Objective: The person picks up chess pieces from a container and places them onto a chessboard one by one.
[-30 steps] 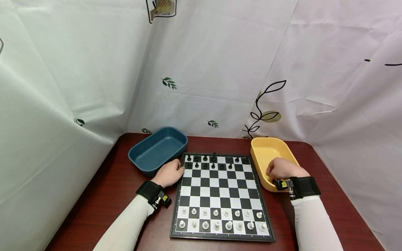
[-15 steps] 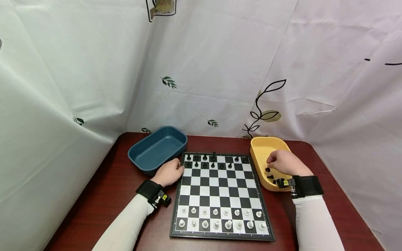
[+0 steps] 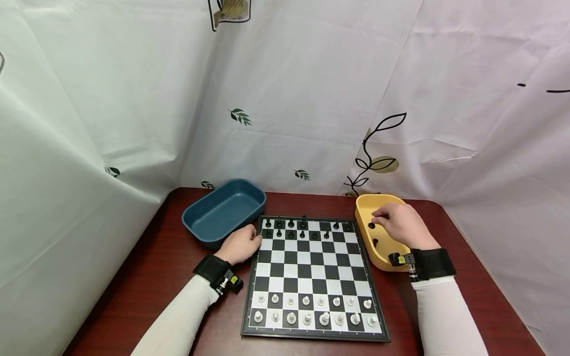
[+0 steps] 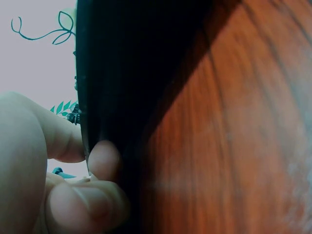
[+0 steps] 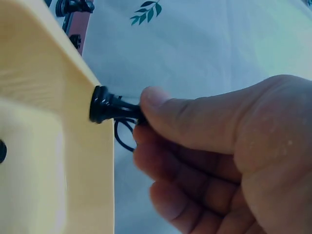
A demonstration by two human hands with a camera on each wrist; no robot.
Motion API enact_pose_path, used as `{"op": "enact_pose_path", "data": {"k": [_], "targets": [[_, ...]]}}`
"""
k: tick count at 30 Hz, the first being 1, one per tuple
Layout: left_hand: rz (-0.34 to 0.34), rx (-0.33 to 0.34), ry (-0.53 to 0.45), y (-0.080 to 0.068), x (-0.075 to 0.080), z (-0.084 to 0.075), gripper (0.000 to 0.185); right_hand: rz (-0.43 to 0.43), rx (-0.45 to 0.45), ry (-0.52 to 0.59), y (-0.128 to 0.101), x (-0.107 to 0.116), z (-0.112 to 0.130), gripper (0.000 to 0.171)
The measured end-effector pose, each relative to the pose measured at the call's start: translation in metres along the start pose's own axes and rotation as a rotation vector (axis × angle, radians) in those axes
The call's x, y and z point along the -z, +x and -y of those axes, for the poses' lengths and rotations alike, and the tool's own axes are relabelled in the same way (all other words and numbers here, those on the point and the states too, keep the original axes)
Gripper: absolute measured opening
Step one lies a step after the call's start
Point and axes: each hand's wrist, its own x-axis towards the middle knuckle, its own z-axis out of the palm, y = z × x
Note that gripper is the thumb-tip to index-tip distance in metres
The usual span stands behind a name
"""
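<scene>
My right hand (image 3: 403, 225), over the yellow bin (image 3: 365, 210), pinches a black chess piece (image 5: 107, 105) between thumb and fingers. Its round base points away from the fingertips; its top is hidden by them. A loose black piece (image 3: 376, 242) lies in the bin beneath. With thumb and fingers, my left hand (image 3: 239, 245) grips the left edge of the chessboard (image 3: 311, 272), near the far corner. Two rows of white pieces (image 3: 307, 319) stand on the near side. Black pieces (image 3: 303, 223) stand in two rows at the far side, with bare squares towards the right.
A blue bin (image 3: 224, 210) sits at the back left, close to the left hand and the board's far corner. The yellow bin stands right beside the board's right edge. White cloth (image 3: 303, 99) hangs behind the dark red table (image 3: 147, 282).
My right hand has risen from low inside the yellow bin and shifted towards its far left side, with a black chess piece now showing at the fingertips. The left hand has stayed still.
</scene>
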Motion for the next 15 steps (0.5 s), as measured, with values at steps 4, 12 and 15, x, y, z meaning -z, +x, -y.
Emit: {"op": "enact_pose_path", "data": {"k": [4, 12, 15], "targets": [[0.004, 0.003, -0.007, 0.000, 0.001, 0.000, 0.024, -0.059, 0.009, 0.003, 0.002, -0.001, 0.006, 0.007], [-0.003, -0.004, -0.003, 0.000, 0.001, 0.000, 0.024, -0.112, 0.043, 0.009, 0.008, -0.003, 0.019, 0.007], [0.002, -0.003, -0.007, 0.000, 0.000, 0.001, 0.024, -0.131, 0.081, 0.002, 0.012, -0.006, 0.024, 0.008]]}}
